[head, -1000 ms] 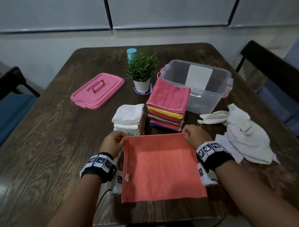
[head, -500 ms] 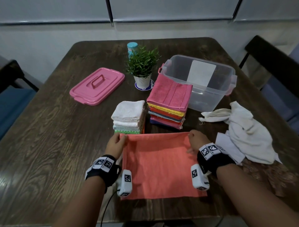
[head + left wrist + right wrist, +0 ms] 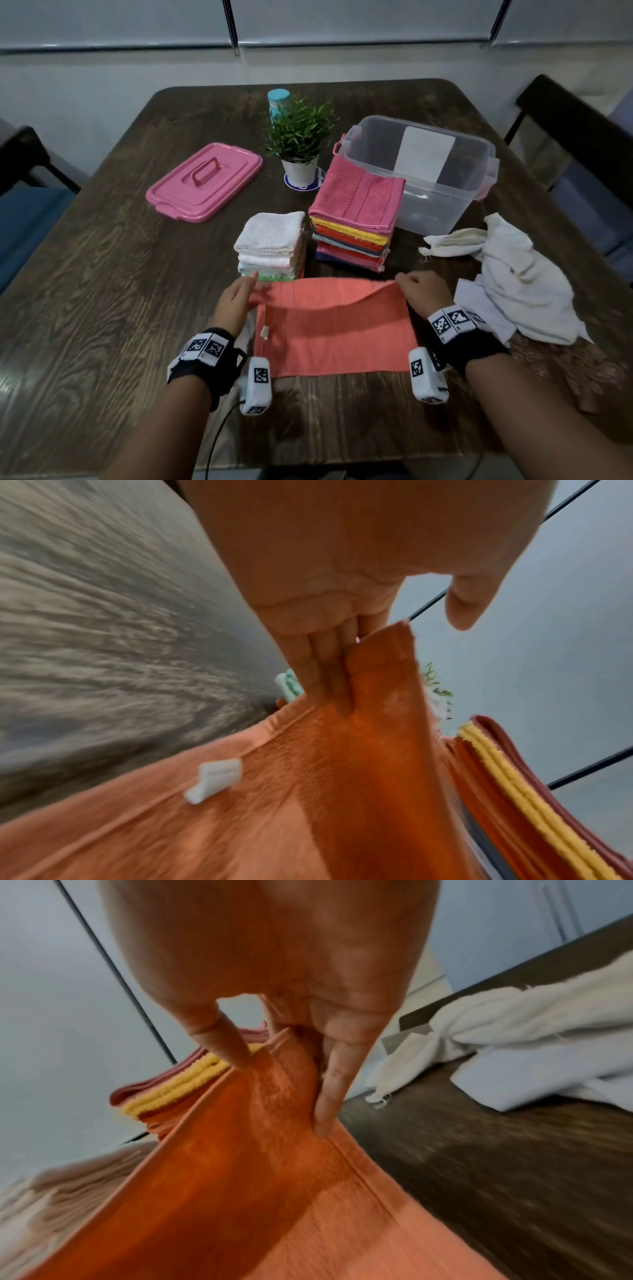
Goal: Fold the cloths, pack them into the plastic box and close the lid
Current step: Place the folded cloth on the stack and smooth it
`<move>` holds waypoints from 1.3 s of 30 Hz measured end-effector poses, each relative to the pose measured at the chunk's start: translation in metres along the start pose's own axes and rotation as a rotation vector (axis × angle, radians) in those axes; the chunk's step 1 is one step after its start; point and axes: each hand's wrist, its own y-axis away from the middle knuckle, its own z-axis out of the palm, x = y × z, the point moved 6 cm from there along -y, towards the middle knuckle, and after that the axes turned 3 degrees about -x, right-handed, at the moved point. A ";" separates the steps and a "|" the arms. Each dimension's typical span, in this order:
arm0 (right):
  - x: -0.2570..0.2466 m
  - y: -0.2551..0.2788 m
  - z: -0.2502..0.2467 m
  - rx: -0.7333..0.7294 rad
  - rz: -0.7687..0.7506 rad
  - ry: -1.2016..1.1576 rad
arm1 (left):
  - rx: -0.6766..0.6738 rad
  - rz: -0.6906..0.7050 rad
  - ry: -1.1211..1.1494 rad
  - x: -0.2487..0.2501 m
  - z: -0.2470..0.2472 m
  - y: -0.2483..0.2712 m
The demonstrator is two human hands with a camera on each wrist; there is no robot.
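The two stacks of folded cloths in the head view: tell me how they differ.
The left stack is whites with pale green at the bottom; the right stack is bright, with pink on top, then yellow, red and dark blue. The left stack has a smaller footprint than the right stack. The left stack stands in the open; the right stack sits against the clear box. Both are neatly folded on the table, outside the box.

Cloth (image 3: 337, 329): salmon-orange, white tag (image 3: 264, 331)
Lid (image 3: 205, 182): pink
Box (image 3: 442, 192): clear, white label, pink latches
Tall stack (image 3: 354, 219): pink top, yellow, red, grey, navy layers
Short stack (image 3: 269, 243): white, green base
Bench (image 3: 102, 291): dark brown woodgrain
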 end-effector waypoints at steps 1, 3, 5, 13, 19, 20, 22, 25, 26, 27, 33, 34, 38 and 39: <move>0.008 0.001 0.005 -0.057 0.053 0.005 | 0.015 -0.021 -0.059 -0.006 0.000 0.004; 0.023 0.004 0.015 -0.137 0.128 0.008 | 0.044 -0.031 -0.185 -0.022 -0.003 0.010; 0.035 0.008 0.023 -0.162 0.155 0.048 | 0.040 -0.034 -0.269 -0.038 -0.005 0.014; 0.069 0.019 0.036 -0.083 0.295 0.049 | 0.041 -0.125 -0.297 -0.070 -0.010 0.026; 0.081 0.014 0.049 -0.168 0.378 -0.027 | -0.105 -0.168 -0.317 -0.070 -0.003 0.026; 0.083 0.012 0.050 -0.173 0.378 -0.053 | -0.116 -0.151 -0.301 -0.067 -0.002 0.025; 0.088 0.005 0.051 -0.186 0.376 -0.129 | -0.115 -0.103 -0.279 -0.060 -0.002 0.024; 0.089 0.006 0.046 -0.201 0.411 -0.279 | -0.113 -0.092 -0.297 -0.057 -0.007 0.024; 0.086 0.011 0.043 -0.212 0.423 -0.304 | -0.118 -0.101 -0.299 -0.058 -0.009 0.025; 0.084 0.014 0.041 -0.229 0.423 -0.311 | -0.126 -0.110 -0.313 -0.061 -0.011 0.026; 0.088 0.027 0.046 -0.348 0.408 -0.026 | -0.172 -0.168 -0.378 -0.079 -0.008 0.042; 0.089 0.028 0.048 -0.356 0.409 0.029 | -0.187 -0.161 -0.401 -0.080 -0.007 0.044; 0.090 0.023 0.049 -0.332 0.372 0.182 | -0.216 -0.183 -0.426 -0.085 -0.005 0.050; 0.091 0.021 0.050 -0.329 0.359 0.211 | -0.223 -0.191 -0.429 -0.084 -0.004 0.051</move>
